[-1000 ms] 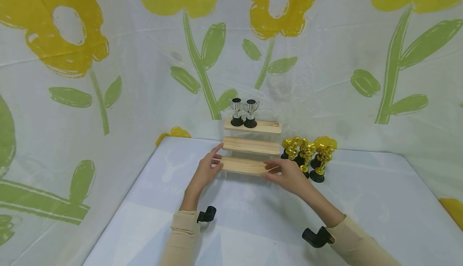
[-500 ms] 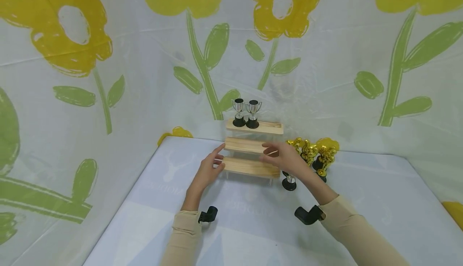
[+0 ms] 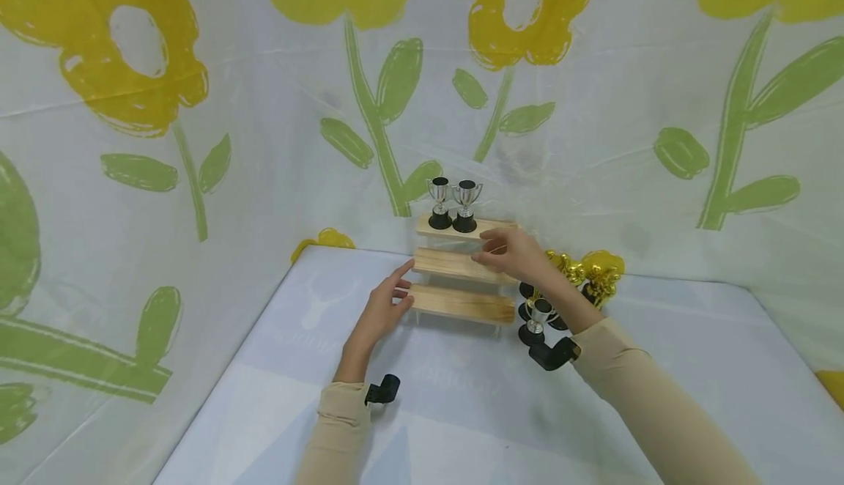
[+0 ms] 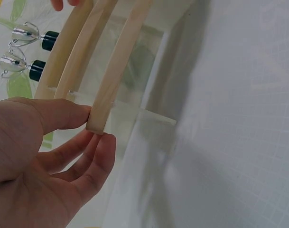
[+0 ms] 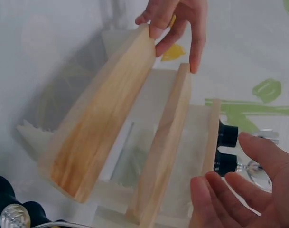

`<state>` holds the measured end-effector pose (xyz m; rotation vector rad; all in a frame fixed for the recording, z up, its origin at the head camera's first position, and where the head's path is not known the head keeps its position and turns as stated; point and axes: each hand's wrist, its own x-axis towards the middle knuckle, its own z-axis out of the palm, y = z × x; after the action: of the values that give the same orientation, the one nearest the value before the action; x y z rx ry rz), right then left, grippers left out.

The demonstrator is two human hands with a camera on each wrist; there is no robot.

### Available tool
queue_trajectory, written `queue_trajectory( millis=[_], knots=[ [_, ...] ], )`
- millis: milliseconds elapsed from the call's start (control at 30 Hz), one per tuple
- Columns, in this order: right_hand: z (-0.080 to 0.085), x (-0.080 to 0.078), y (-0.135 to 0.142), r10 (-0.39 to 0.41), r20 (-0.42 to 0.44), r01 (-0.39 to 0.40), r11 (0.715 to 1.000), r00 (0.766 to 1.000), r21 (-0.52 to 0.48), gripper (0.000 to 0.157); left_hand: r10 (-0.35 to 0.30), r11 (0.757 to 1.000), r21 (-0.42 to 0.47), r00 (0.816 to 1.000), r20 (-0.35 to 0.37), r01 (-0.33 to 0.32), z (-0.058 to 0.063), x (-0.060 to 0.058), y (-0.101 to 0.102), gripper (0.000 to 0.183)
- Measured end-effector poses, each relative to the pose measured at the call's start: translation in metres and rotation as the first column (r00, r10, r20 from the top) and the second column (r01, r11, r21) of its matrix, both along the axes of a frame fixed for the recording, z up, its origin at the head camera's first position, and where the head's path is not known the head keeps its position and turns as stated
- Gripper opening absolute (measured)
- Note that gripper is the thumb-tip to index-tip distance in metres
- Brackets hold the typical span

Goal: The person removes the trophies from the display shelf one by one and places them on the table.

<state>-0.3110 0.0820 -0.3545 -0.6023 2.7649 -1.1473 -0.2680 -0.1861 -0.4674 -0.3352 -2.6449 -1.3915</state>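
A three-tier wooden display shelf [image 3: 461, 303] with clear side supports stands at the back of the table. Two silver trophy cups [image 3: 439, 203] on black bases sit side by side at the left of its top board. My left hand [image 3: 381, 309] holds the left end of the lowest board between thumb and fingers; a fingertip reaches the middle board's end in the right wrist view. Raised by the right end of the top board is my right hand [image 3: 521, 256], fingers bent and spread from the thumb, nothing between them. The right wrist view has this hand [image 5: 244, 187] close to the cups' bases.
Right of the shelf, several gold trophies [image 3: 601, 280] stand grouped on the table, partly hidden by my right arm. A silver trophy cup [image 3: 539, 313] stands before them. A flower-printed cloth wall [image 3: 593, 141] rises behind the white table [image 3: 448, 412].
My right hand has moved up from the lowest board, past the middle one, to the top board, uncovering the silver cup on the table. The left hand stays at the shelf's left end.
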Motion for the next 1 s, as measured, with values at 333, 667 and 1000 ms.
queue_trajectory(
  millis=[333,667,1000],
  knots=[
    [0.007,-0.023,-0.004,-0.067,0.036,0.069,0.996,0.997,-0.052,0.054,-0.018,1.0,0.024,1.0,0.01,0.018,-0.002,-0.001,0.005,0.069],
    [0.019,-0.042,-0.016,-0.136,0.026,0.138,0.985,0.99,-0.108,0.057,-0.006,1.0,0.0,1.0,0.015,0.006,0.001,-0.001,0.003,0.069],
    [0.013,-0.057,-0.028,-0.18,-0.009,0.177,0.974,0.984,-0.14,0.048,0.004,1.0,0.008,1.0,0.016,-0.004,0.0,0.0,0.001,0.07]
  ],
)
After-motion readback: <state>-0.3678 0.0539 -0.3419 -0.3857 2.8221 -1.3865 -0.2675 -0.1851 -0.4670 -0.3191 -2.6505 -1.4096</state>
